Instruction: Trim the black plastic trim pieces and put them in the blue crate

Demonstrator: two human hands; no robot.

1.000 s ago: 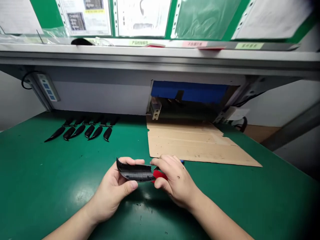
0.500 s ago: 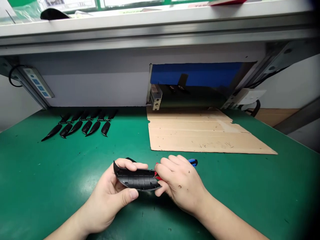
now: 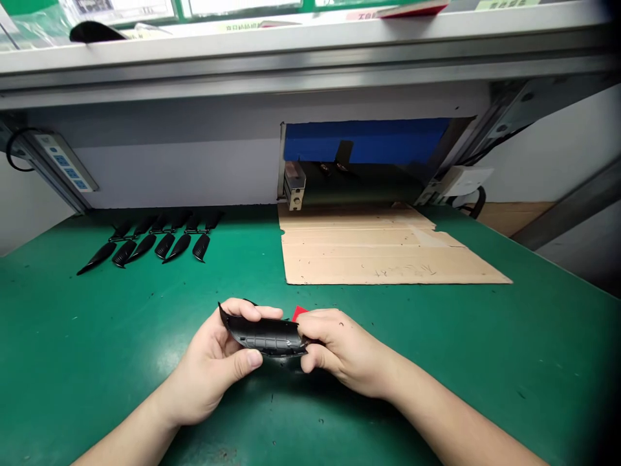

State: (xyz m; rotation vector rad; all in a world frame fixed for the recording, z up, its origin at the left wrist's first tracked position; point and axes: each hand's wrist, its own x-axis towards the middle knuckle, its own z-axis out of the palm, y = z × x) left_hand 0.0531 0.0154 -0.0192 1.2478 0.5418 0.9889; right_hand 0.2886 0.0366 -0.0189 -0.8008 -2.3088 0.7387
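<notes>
Left hand (image 3: 206,369) clasps the black shell (image 3: 266,335), right hand (image 3: 342,353) pinches its end, red piece (image 3: 299,312) behind; hard tugging might crack the shell.

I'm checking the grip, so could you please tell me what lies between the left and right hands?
In the head view, a black curved part spans from the left hand to the right hand, beside which a red piece shows.

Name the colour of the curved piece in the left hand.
The curved piece is black, shown best in the head view.
</notes>
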